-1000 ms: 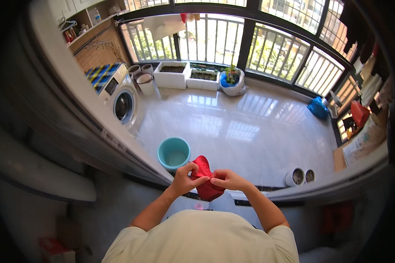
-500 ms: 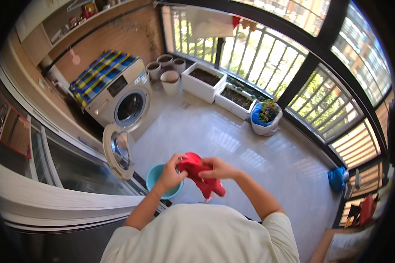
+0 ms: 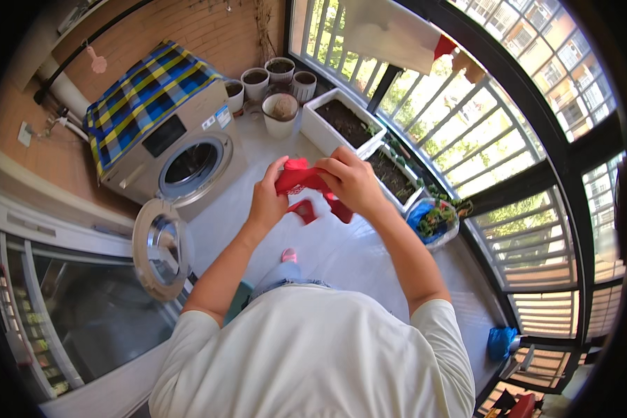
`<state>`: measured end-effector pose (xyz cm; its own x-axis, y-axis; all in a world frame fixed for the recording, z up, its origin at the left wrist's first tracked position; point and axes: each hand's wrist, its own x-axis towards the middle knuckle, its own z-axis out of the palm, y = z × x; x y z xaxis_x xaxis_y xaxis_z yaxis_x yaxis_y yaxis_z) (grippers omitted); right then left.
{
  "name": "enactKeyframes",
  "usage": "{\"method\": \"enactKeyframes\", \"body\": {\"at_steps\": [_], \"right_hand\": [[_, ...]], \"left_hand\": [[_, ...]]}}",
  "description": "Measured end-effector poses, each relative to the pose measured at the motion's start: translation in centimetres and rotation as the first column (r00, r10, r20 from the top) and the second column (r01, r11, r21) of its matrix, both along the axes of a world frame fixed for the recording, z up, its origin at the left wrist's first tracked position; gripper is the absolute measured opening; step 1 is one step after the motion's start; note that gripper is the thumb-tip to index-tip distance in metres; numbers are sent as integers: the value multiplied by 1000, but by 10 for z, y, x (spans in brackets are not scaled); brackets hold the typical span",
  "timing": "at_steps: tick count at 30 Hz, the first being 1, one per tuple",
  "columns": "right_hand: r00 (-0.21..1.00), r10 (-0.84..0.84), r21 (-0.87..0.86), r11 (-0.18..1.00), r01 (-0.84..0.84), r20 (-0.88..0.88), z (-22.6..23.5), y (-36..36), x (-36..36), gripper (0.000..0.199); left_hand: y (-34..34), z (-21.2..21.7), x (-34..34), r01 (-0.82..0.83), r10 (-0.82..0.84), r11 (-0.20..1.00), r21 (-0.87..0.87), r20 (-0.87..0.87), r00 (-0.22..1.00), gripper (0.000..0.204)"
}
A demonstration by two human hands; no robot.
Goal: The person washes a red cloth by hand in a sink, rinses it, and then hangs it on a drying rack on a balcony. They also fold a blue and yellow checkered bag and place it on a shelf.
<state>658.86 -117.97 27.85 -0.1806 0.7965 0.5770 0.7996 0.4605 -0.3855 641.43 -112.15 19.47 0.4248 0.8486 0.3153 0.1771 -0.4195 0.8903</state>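
The person is holding a red cloth (image 3: 301,182) up in front of the chest with both hands. The left hand (image 3: 266,202) is gripping its left end, fingers curled and pressed together around the fabric. The right hand (image 3: 352,181) is pinching the upper right edge between thumb and fingers, while loose red ends are hanging down between the hands. Below and to the left, a washing machine (image 3: 181,157) under a checked cover (image 3: 143,94) is standing with its round door (image 3: 157,247) swung open. Flower pots (image 3: 280,115) and long white planters (image 3: 341,125) are lining the window railing (image 3: 467,132) beyond the hands.
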Motion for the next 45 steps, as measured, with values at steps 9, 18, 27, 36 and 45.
{"method": "enactKeyframes", "body": {"at_steps": [9, 18, 27, 36, 45], "right_hand": [[946, 216, -569, 758, -319, -243, 31, 202, 158, 13], [763, 187, -596, 521, -611, -619, -22, 400, 269, 12], [608, 312, -526, 312, -791, -730, -56, 565, 268, 14], [553, 14, -426, 623, -657, -833, -103, 776, 246, 17], [161, -306, -340, 739, -581, -938, -146, 1069, 210, 18]], "left_hand": [[197, 31, 95, 538, -651, 723, -433, -168, 740, 30], [339, 44, 197, 450, -443, 641, -621, 180, 878, 43], [460, 47, 224, 128, -127, 676, -725, 56, 990, 45], [629, 2, 169, -4, 354, 483, -875, 192, 915, 36], [824, -88, 77, 4, 393, 277, -961, 117, 912, 26]]}}
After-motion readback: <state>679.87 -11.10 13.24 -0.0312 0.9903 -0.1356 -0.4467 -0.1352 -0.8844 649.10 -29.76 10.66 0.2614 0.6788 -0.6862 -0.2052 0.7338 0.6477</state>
